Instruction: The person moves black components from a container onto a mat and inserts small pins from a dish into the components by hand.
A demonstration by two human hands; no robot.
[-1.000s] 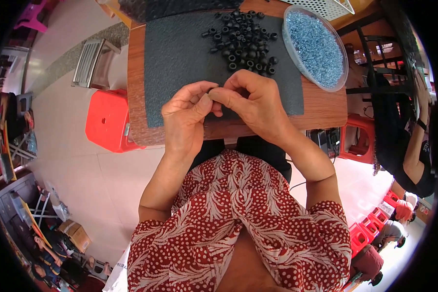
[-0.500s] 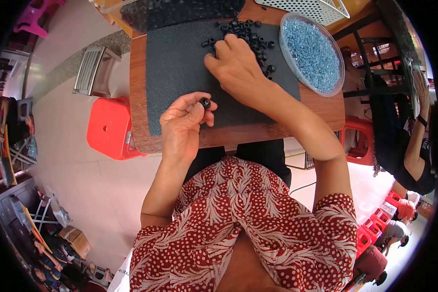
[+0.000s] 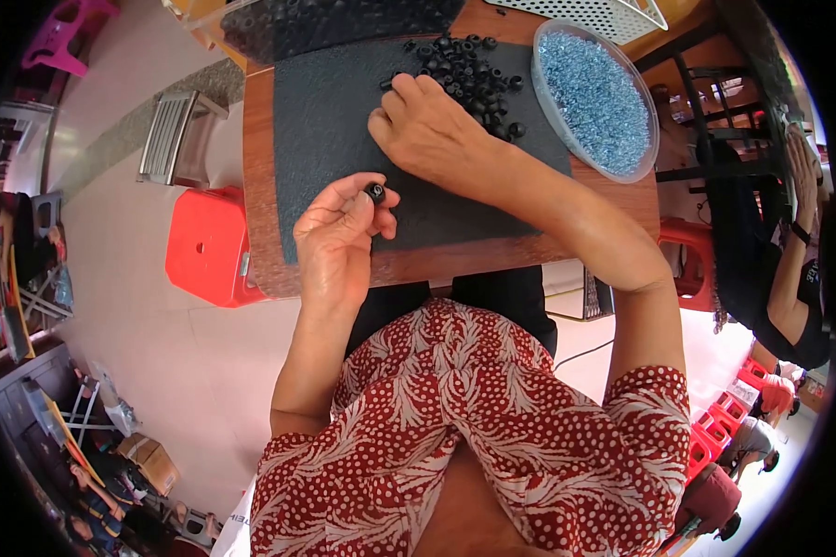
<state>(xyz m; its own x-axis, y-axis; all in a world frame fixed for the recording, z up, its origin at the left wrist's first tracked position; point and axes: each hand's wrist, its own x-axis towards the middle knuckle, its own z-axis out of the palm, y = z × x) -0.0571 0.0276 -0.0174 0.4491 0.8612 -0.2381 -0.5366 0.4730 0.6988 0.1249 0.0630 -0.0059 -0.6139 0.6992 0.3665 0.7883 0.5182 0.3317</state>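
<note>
Between the thumb and fingers of my left hand (image 3: 339,227) is a small round black plastic cap (image 3: 375,193), its hollow end facing me. My right hand (image 3: 432,130) hovers over or rests on the dark grey mat (image 3: 325,121), at the left side of a heap of small black plastic caps (image 3: 478,84). Its fingers are bent, and their tips are hidden from view. A loose black piece (image 3: 386,84) lies just beyond its fingertips.
At the table's right stands a round clear tub (image 3: 541,82) of pale blue beads. A plastic bag of black pieces (image 3: 344,23) and a white perforated basket (image 3: 613,17) sit at the far edge. Red stools (image 3: 204,246) flank the table, and a person's arm (image 3: 790,269) shows at right.
My right hand has drawn left and slightly nearer, off the edge of the heap. My left hand has shifted a little left, still pinching the black cap.
</note>
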